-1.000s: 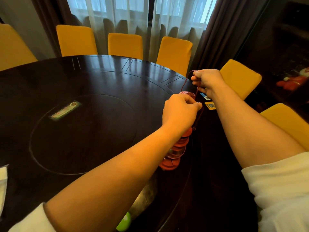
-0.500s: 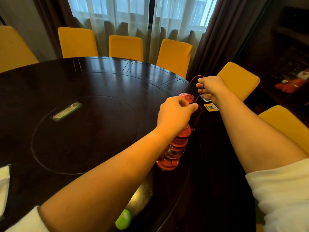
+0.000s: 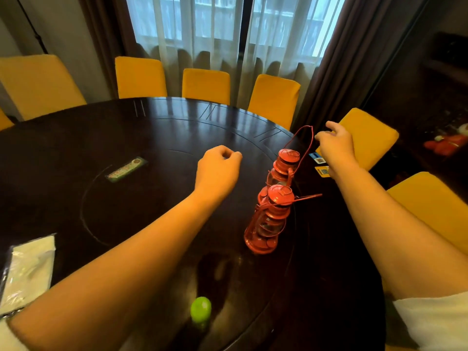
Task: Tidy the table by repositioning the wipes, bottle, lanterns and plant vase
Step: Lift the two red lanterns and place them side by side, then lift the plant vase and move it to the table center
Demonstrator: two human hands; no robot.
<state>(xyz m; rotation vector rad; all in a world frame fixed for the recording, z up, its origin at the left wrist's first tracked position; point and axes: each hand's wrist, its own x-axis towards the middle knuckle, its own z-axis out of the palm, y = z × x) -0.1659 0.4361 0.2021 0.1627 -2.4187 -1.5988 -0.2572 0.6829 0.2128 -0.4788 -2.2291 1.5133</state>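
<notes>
The round table [image 3: 157,133] carried everything in view, with yellow chairs [image 3: 206,84] ringing its far edge in front of the curtains [image 3: 228,34]. The wipes [image 3: 27,269], a pale pack, lay at the near left edge, partly cut off by the frame. 2 red lanterns stood upright close together near the right edge: the near lantern [image 3: 268,221] with its wire handle folded out to the right, the far lantern [image 3: 285,165] just behind it with its handle standing up. A green cap [image 3: 200,309], probably the bottle's, showed at the near edge; the body below it was too dark to make out. Small stickers [image 3: 320,164] lay at the right edge beyond the lanterns.

The left hand [image 3: 217,171] hovered over the table left of the lanterns, fingers curled loosely inward and holding nothing. The right hand [image 3: 334,145] hung just beside the far lantern's raised handle, fingers loosely spread, clear of the wire as far as could be seen.

By the look of it, the lanterns were set as a pair, so that part seemed done. The wipes and bottle sat apart at the near edge and likely waited their turn. No plant vase was visible, so its state could not be judged
</notes>
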